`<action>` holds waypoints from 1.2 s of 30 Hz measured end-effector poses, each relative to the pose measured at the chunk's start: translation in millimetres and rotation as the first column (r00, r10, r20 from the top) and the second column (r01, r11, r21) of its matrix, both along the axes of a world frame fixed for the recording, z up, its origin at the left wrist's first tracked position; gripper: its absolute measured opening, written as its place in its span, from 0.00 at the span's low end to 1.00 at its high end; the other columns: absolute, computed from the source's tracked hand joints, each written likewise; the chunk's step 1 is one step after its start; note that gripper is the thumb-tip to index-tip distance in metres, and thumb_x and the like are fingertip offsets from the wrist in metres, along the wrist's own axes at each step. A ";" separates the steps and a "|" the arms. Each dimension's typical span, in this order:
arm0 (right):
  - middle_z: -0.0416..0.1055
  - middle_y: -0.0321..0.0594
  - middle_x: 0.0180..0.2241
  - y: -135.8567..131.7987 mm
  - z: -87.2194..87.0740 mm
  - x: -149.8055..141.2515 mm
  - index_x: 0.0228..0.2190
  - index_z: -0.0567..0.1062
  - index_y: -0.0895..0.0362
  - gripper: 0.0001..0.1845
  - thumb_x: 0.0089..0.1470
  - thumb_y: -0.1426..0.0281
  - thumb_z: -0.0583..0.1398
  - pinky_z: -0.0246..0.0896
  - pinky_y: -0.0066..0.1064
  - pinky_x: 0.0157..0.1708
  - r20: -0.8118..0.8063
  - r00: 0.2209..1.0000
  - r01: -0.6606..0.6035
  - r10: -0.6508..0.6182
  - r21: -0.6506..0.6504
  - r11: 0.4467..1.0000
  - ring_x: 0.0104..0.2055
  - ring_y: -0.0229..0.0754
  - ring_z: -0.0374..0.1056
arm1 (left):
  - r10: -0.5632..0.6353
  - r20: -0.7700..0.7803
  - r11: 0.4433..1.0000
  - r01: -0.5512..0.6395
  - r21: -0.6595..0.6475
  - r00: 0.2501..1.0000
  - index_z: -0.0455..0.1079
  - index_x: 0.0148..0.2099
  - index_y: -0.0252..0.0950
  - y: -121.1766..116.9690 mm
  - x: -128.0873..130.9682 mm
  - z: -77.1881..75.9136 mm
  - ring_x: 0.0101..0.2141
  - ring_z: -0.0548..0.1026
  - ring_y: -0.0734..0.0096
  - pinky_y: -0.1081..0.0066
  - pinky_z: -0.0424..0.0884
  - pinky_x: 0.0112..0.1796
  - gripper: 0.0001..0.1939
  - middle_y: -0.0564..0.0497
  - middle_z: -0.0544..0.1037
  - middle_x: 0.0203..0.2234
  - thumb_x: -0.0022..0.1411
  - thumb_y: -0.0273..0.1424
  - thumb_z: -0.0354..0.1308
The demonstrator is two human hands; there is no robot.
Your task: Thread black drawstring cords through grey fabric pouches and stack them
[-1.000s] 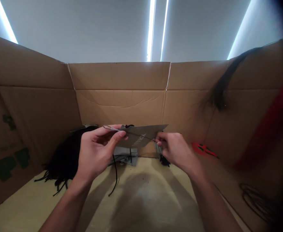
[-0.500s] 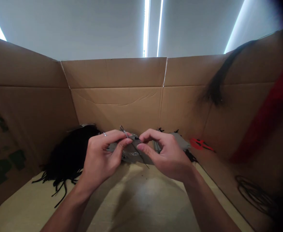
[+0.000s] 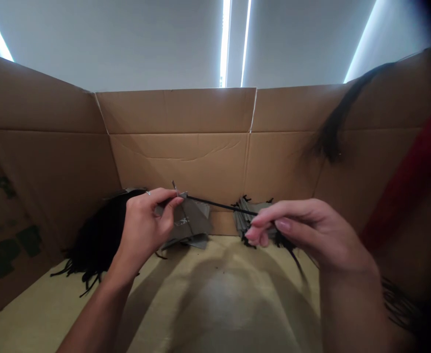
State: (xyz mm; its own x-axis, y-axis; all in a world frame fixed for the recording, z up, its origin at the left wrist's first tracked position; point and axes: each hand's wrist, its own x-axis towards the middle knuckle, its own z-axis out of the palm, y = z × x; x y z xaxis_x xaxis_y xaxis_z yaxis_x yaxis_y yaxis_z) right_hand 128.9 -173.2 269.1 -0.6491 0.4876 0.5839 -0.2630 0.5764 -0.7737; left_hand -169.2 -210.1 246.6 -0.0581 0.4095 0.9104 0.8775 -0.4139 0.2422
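Note:
My left hand (image 3: 147, 220) pinches a thin metal needle-like tool (image 3: 174, 185) and the corner of a grey flat piece (image 3: 183, 194) between thumb and forefinger. From that corner a black cord (image 3: 218, 204) runs taut to my right hand (image 3: 311, 235), whose thumb and fingers are closed on it. The cord's loose end hangs below the right hand. Behind my left hand lie grey flat pieces (image 3: 198, 220) with faint white marks. A stack of grey pieces with knotted black cords (image 3: 241, 215) stands left of my right hand.
A heap of black cords (image 3: 97, 235) lies at the left. Cardboard walls (image 3: 178, 113) surround the pale tabletop (image 3: 215, 304). A bundle of black strands (image 3: 335, 132) hangs over the right wall, near a red strip (image 3: 402, 181). Dark coiled cord (image 3: 399, 304) lies at the lower right.
My right hand has moved away to the right, drawing the black cord out straight. My left hand has shifted slightly left and up, still pinching the tool and grey piece.

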 end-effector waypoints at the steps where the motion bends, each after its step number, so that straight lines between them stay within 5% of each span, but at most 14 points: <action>1: 0.85 0.44 0.38 -1.3 0.0 3.7 0.45 0.86 0.51 0.10 0.67 0.66 0.64 0.76 0.31 0.37 -0.019 1.000 0.001 -0.001 0.004 1.000 0.36 0.41 0.80 | 0.006 -0.004 1.000 -0.006 -0.007 1.000 0.83 0.39 0.38 1.8 -1.3 0.0 0.32 0.85 0.63 0.68 0.77 0.31 0.07 0.49 0.88 0.34 0.67 0.31 0.64; 7: 0.79 0.39 0.27 3.8 -1.5 11.7 0.38 0.86 0.50 0.12 0.61 0.55 0.69 0.70 0.32 0.26 -0.079 0.949 0.315 -0.307 0.124 0.941 0.27 0.42 0.74 | 0.014 -0.071 0.999 -0.017 -0.044 0.997 0.84 0.37 0.37 8.2 -2.1 -0.8 0.25 0.81 0.64 0.68 0.73 0.28 0.07 0.47 0.87 0.29 0.65 0.28 0.63; 10: 0.73 0.40 0.27 7.4 0.8 9.2 0.32 0.84 0.50 0.21 0.65 0.48 0.62 0.72 0.37 0.32 -0.158 0.903 0.427 -0.399 0.239 0.872 0.32 0.44 0.70 | 0.037 -0.124 0.995 -0.048 -0.091 0.992 0.83 0.37 0.36 12.0 -2.9 -2.8 0.25 0.80 0.63 0.68 0.72 0.29 0.08 0.46 0.86 0.28 0.64 0.25 0.62; 13: 0.72 0.41 0.35 5.0 3.3 1.6 0.24 0.78 0.50 0.21 0.67 0.54 0.63 0.75 0.41 0.44 -0.360 0.853 0.461 -0.379 0.176 0.870 0.46 0.48 0.73 | 0.038 -0.166 0.982 -0.067 -0.175 0.985 0.83 0.36 0.34 17.1 -2.7 -6.0 0.25 0.78 0.63 0.68 0.69 0.29 0.09 0.44 0.84 0.26 0.64 0.23 0.61; 16: 0.73 0.39 0.37 0.0 1.7 -8.8 0.28 0.79 0.49 0.16 0.68 0.59 0.62 0.71 0.33 0.28 -0.511 0.805 0.390 -0.302 0.071 0.918 0.35 0.42 0.73 | 0.005 -0.175 0.972 -0.046 -0.230 0.984 0.82 0.34 0.34 19.6 2.7 -9.1 0.25 0.78 0.63 0.68 0.67 0.29 0.10 0.44 0.84 0.26 0.64 0.21 0.61; 19: 0.76 0.37 0.33 -4.0 -2.8 -20.1 0.43 0.84 0.47 0.10 0.70 0.63 0.61 0.62 0.30 0.21 -0.399 0.847 0.434 -0.352 0.136 0.891 0.23 0.35 0.65 | -0.088 -0.159 0.956 0.038 -0.292 0.983 0.81 0.33 0.35 14.7 13.7 -9.2 0.25 0.78 0.66 0.70 0.67 0.29 0.10 0.47 0.83 0.25 0.66 0.23 0.61; 24: 0.84 0.37 0.34 -5.3 -8.9 -39.2 0.48 0.85 0.49 0.13 0.68 0.69 0.60 0.69 0.31 0.30 -0.061 0.792 0.577 -0.607 0.401 0.712 0.28 0.38 0.74 | -0.363 0.115 0.830 0.377 -0.411 0.925 0.82 0.36 0.36 -5.2 30.0 -3.6 0.27 0.78 0.67 0.71 0.70 0.30 0.09 0.50 0.85 0.28 0.69 0.31 0.62; 29: 0.86 0.36 0.37 -5.9 -14.3 -52.9 0.43 0.86 0.51 0.10 0.66 0.71 0.63 0.72 0.35 0.42 -0.131 0.740 0.605 -0.660 0.557 0.568 0.36 0.42 0.79 | -0.417 0.276 0.735 0.500 -0.458 0.866 0.83 0.38 0.37 -17.6 32.9 -0.1 0.32 0.80 0.62 0.68 0.74 0.32 0.10 0.48 0.86 0.32 0.68 0.36 0.64; 36: 0.85 0.35 0.35 -10.2 -18.5 -59.1 0.41 0.86 0.49 0.08 0.66 0.69 0.64 0.72 0.34 0.40 -0.178 0.711 0.642 -0.680 0.557 0.526 0.33 0.41 0.78 | -0.432 0.272 0.721 0.511 -0.469 0.860 0.84 0.39 0.38 -21.2 36.4 2.1 0.31 0.79 0.63 0.67 0.73 0.34 0.10 0.49 0.86 0.32 0.68 0.35 0.63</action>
